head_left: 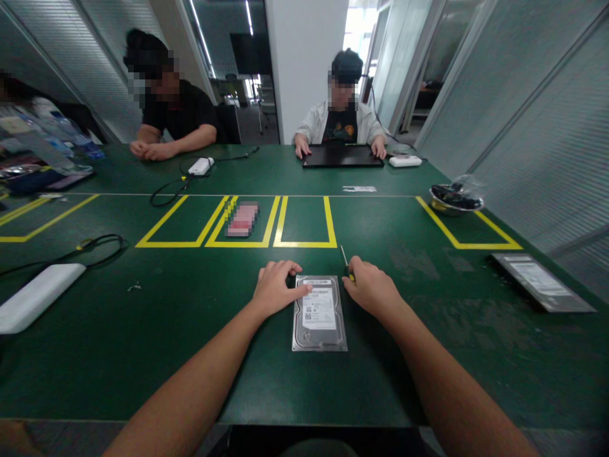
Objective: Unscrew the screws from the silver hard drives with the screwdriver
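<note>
A hard drive [320, 333] lies flat on the green table in front of me, its white printed label facing up. My left hand [280, 287] holds it at the far left corner, with the thumb on the label and the fingers curled by the edge. Just right of the drive, my right hand [371, 285] is closed around a screwdriver [344, 256]. Its thin metal shaft points away from me, and a bit of yellow and black handle shows; the rest is hidden in the hand. The screwdriver tip is apart from the drive.
Another hard drive [542, 282] lies at the right, near a metal bowl [454, 206] of dark items. Yellow tape [304, 244] marks several areas, one with a blurred pink object [242, 219]. A white power bank-like block [42, 295] lies left. Two people sit opposite.
</note>
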The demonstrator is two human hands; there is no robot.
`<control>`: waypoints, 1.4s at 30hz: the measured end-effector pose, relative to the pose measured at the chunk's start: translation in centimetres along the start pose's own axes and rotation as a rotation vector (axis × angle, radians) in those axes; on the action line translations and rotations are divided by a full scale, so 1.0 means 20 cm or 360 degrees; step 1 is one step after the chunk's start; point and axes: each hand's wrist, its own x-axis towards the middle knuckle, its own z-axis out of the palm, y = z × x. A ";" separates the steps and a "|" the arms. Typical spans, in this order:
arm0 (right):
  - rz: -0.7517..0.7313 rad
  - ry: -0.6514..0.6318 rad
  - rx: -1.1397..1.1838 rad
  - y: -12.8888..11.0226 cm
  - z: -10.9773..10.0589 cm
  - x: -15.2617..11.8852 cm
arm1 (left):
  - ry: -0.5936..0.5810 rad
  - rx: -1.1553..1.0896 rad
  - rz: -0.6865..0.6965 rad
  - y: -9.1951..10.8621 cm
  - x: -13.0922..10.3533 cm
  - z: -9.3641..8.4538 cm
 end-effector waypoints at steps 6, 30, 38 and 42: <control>-0.0242 0.0238 0.0107 0.02 0.00 0.00 | 0.0006 0.0000 -0.0002 0.00 0.00 0.00; -0.0610 0.0709 0.0823 -0.02 0.10 -0.08 | 0.0019 -0.0024 0.0014 -0.01 0.00 0.01; -0.0172 0.0470 0.1325 -0.18 0.26 -0.20 | 0.0023 -0.0028 0.0013 -0.01 0.00 0.01; -0.0106 0.0420 0.1396 -0.21 0.30 -0.21 | 0.0014 -0.0041 0.0018 -0.01 0.00 0.00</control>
